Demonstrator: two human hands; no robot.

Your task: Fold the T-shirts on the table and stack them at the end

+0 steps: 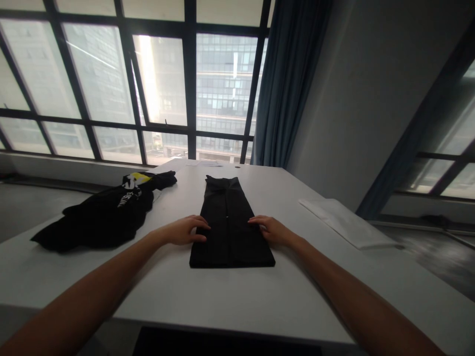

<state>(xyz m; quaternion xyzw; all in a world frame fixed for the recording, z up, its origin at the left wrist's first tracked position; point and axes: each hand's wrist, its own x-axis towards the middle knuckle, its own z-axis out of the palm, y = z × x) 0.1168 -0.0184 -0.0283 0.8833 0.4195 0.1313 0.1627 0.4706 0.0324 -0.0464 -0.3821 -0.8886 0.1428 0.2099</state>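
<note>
A black garment (232,242), folded into a long narrow strip, lies flat on the white table in front of me. A seam or gap runs lengthwise down its middle, and its far end looks slightly crumpled. On its left edge rests my left hand (185,230), fingers apart and thumb lying on the cloth. My right hand (273,230) touches the opposite edge with its fingers stretched over the fabric. Neither hand grips the cloth. Which kind of garment it is cannot be made out.
To the left, a rumpled black garment (107,217) with a white and yellow print lies on the white table (208,301). A flat white sheet or bag (343,222) lies near the right edge. Windows and a blue curtain (287,89) stand beyond the far end.
</note>
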